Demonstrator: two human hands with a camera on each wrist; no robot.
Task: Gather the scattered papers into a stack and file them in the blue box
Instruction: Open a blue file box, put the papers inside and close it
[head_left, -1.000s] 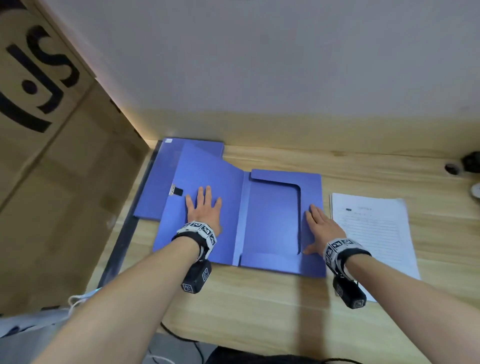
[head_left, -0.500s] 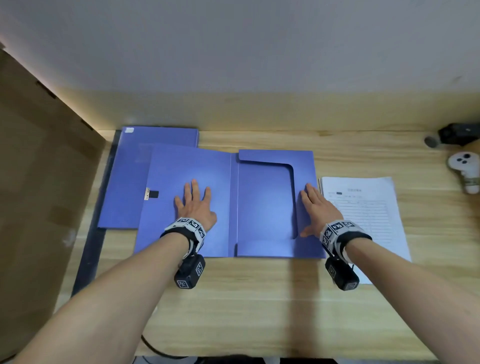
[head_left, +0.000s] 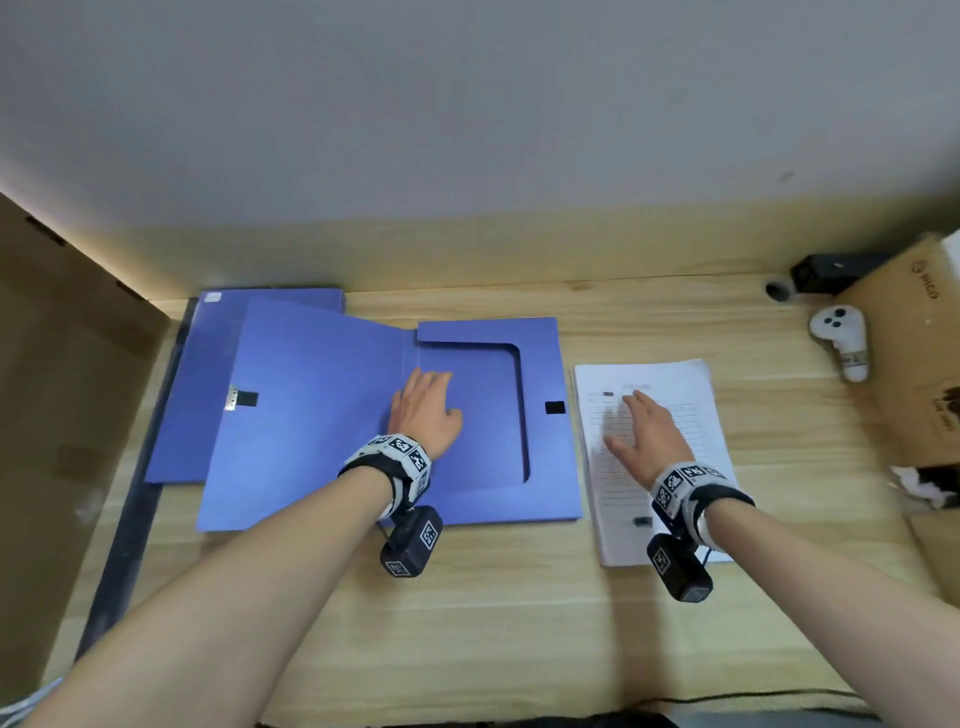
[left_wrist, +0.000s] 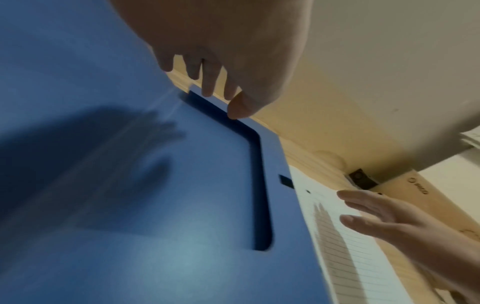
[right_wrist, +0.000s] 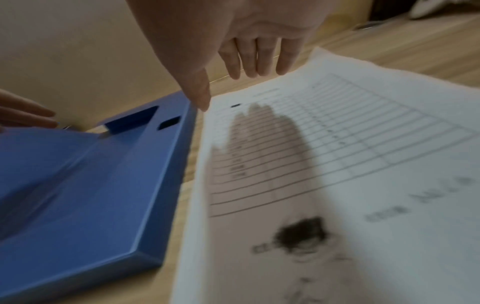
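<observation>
The blue box (head_left: 322, 431) lies open and flat on the wooden desk, its lid spread to the left and its tray with cut-out flaps (head_left: 540, 374) to the right. My left hand (head_left: 423, 410) hovers open over the tray near the spine, fingers straight, casting a shadow below (left_wrist: 103, 164). A stack of white printed papers (head_left: 691, 395) lies right of the box. My right hand (head_left: 641, 434) is open just above the stack, fingers extended (right_wrist: 254, 59), holding nothing. The papers (right_wrist: 337, 164) fill the right wrist view beside the box (right_wrist: 91, 185).
A second blue folder (head_left: 202, 364) lies under the open lid at the left. A cardboard sheet (head_left: 62, 415) stands at the left desk edge. A white controller (head_left: 841, 338), a black device (head_left: 826, 273) and a cardboard box (head_left: 919, 364) sit at the far right.
My left hand moved right from the lid to above the tray. My right hand left the box's right flap and moved onto the area above the paper stack.
</observation>
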